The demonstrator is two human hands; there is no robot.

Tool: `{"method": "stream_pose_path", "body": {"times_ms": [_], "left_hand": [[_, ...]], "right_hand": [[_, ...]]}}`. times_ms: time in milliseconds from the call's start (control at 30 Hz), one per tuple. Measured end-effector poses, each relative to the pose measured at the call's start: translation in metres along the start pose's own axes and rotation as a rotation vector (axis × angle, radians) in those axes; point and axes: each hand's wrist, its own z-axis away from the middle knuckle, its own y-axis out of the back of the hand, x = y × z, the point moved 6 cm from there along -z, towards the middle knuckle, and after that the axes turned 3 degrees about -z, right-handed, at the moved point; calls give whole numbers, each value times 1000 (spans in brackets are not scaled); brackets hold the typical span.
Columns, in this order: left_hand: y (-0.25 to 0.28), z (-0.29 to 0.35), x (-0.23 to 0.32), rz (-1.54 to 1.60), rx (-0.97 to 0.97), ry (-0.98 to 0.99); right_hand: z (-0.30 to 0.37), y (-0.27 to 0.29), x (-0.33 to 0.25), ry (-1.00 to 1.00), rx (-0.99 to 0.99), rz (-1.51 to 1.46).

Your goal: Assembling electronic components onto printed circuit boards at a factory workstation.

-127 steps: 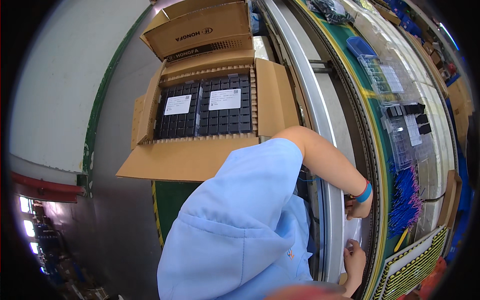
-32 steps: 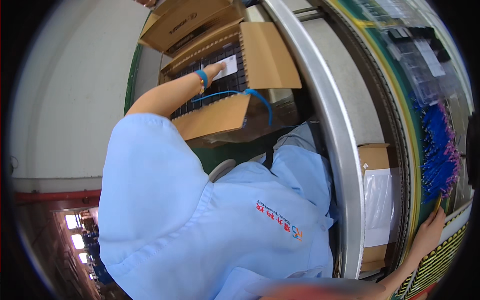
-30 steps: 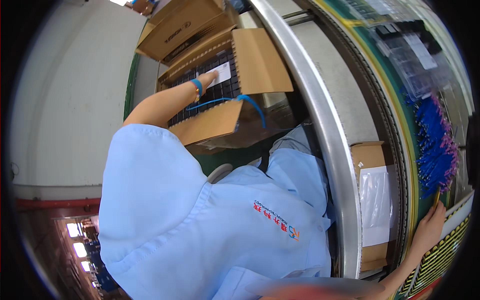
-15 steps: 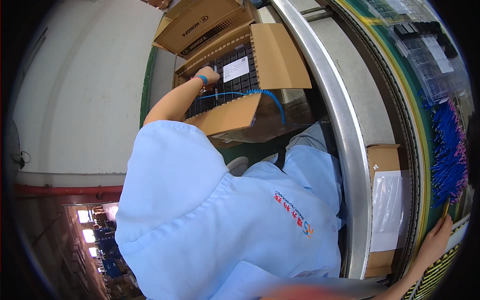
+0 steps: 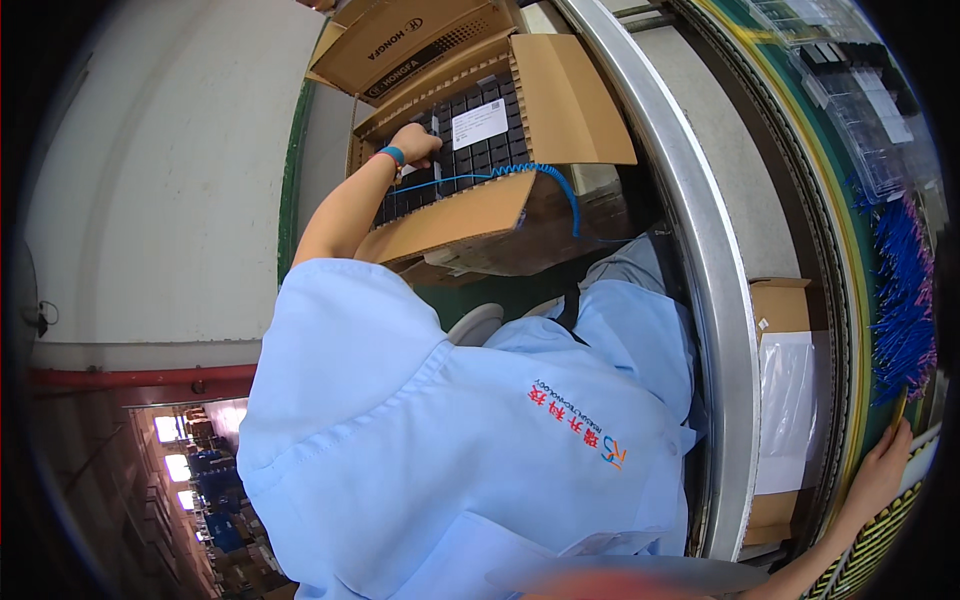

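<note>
My left hand (image 5: 416, 143), with a blue wrist strap (image 5: 394, 155), reaches into an open cardboard box (image 5: 575, 100). Its fingers are curled down among rows of black block-shaped parts (image 5: 483, 157); whatever they grip is hidden. A white label sheet (image 5: 480, 125) lies on the parts beside this hand. From the strap a coiled blue cord (image 5: 545, 172) runs across the box. At the lower right, my right hand (image 5: 885, 465) pinches a thin yellow stick-like thing (image 5: 900, 405) at the near end of a bundle of blue wires (image 5: 895, 310) with pink ends.
A metal rail (image 5: 690, 200) runs between the box and the green-topped bench (image 5: 850, 400). Clear plastic trays (image 5: 860, 130) with black parts sit on the bench's far end. Below the bench edge is a carton (image 5: 780, 300) with a white sheet. A pale wall (image 5: 180, 180) stands at left.
The whole view has shifted slightly. My left hand stays among the black parts with its fingers curled, and my right hand stays by the wires.
</note>
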Motion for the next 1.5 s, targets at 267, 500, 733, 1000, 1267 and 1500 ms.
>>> {"method": "stream_pose_path", "body": {"times_ms": [267, 500, 733, 1000, 1267, 1500], "left_hand": [[34, 20, 14, 243, 110, -131], [-19, 53, 27, 1453, -271, -156], [-29, 48, 29, 1329, -362, -120], [11, 92, 29, 1493, 108, -469], [57, 212, 98, 1828, -101, -720], [-56, 273, 159, 1813, -606, -680]], "right_hand": [[-2, -5, 9, -12, 4, 26], [-1, 4, 0, 30, 77, 26], [-5, -7, 31, -235, 70, -383], [-16, -14, 47, -217, 173, -944], [-3, 80, -84, -103, 92, -1389], [0, 190, -265, 221, -218, -1601]]}}
